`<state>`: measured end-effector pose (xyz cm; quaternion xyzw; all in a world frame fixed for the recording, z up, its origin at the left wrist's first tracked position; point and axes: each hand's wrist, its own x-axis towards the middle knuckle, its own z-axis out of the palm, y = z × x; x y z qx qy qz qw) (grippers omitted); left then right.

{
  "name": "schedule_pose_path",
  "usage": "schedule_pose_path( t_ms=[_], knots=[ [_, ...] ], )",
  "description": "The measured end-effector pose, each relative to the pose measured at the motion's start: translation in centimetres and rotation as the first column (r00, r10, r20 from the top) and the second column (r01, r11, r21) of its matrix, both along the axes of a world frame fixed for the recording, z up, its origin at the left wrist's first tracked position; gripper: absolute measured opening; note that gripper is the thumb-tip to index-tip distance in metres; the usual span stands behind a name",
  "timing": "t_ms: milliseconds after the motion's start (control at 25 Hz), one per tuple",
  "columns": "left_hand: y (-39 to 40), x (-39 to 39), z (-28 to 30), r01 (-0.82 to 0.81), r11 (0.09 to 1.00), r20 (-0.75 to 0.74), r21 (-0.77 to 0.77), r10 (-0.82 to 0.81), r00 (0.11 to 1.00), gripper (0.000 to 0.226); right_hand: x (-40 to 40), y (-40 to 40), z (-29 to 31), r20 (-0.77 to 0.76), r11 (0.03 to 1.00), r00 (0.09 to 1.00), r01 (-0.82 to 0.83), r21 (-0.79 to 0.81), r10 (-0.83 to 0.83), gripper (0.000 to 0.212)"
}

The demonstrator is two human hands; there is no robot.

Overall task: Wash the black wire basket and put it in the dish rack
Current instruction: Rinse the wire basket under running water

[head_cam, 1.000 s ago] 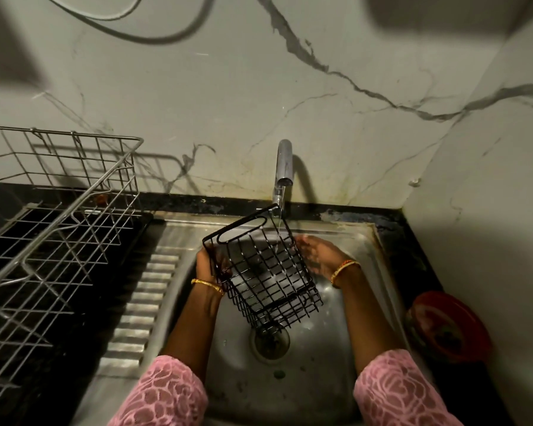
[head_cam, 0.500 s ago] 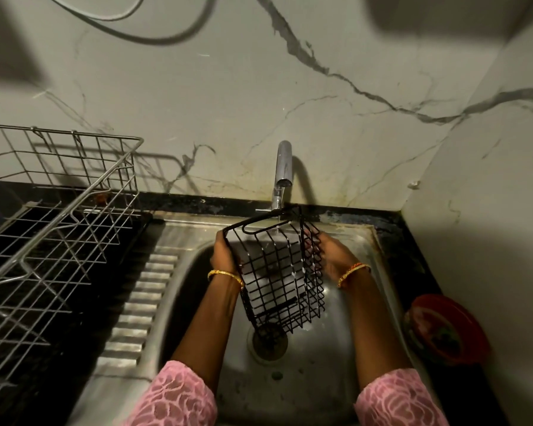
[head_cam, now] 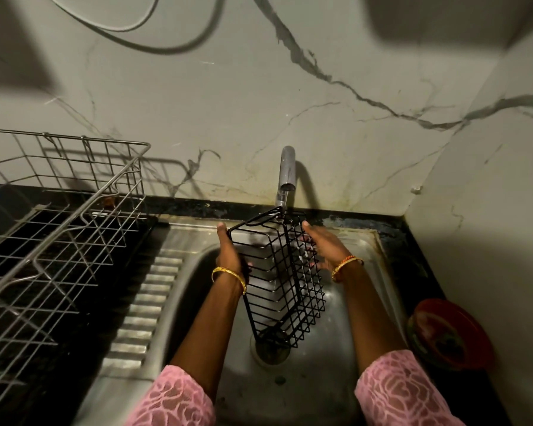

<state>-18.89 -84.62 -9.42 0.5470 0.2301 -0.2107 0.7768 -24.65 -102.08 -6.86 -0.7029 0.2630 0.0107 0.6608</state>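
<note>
The black wire basket (head_cam: 279, 278) hangs upright over the steel sink (head_cam: 293, 385), its open top just under the tap (head_cam: 286, 173). My left hand (head_cam: 230, 253) grips the basket's left side near the rim. On the right side my right hand (head_cam: 323, 245) lies flat against the wires with its fingers spread. The metal dish rack (head_cam: 59, 241) stands on the black counter to the left of the sink and holds nothing.
A ribbed steel drainboard (head_cam: 145, 305) runs between the rack and the sink bowl. A red dish (head_cam: 446, 333) sits on the counter at the right, against the side wall. The drain (head_cam: 270, 348) lies below the basket. A marble wall rises behind the tap.
The basket has been turned from tilted to upright and lifted toward the tap. My left hand slid up to its rim and my right hand came onto its right side.
</note>
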Motion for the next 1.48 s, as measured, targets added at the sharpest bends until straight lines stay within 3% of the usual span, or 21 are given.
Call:
schedule_pose_path(
  t_ms=[120,240,360,480,640,920,1480],
  knots=[
    [0.9,-0.2,1.5,0.218,0.976,0.068,0.024,-0.219,0.973,0.066,0.2,0.1,-0.5,-0.010,1.000,1.000,0.029,0.003,-0.029,0.048],
    [1.5,0.3,3.6,0.435,0.894,0.058,0.106,-0.443,0.895,0.053,0.6,0.0,-1.1,-0.005,1.000,1.000,0.014,-0.019,-0.014,0.045],
    [2.2,0.3,5.0,0.572,0.818,0.041,0.053,-0.574,0.818,0.040,1.4,-0.1,-2.0,-0.024,0.999,0.998,-0.052,0.007,0.052,0.048],
    [1.7,0.4,5.4,0.554,0.832,0.005,-0.013,-0.554,0.832,0.034,1.9,-0.4,-2.3,-0.066,0.995,0.993,-0.095,0.021,0.096,0.058],
    [0.2,0.2,5.4,0.508,0.856,0.052,-0.099,-0.505,0.861,0.036,2.0,-1.5,-2.5,-0.112,0.997,0.991,-0.078,-0.004,0.077,0.054],
    [-0.5,0.0,5.0,0.503,0.857,0.048,-0.108,-0.501,0.864,0.034,1.6,-1.5,-2.2,-0.179,0.999,0.983,-0.044,-0.017,0.041,0.050],
    [1.5,-1.7,4.4,0.475,0.876,0.071,-0.084,-0.470,0.880,0.037,0.5,-0.3,-1.8,-0.166,1.000,0.986,-0.028,0.004,0.028,0.043]
  ],
)
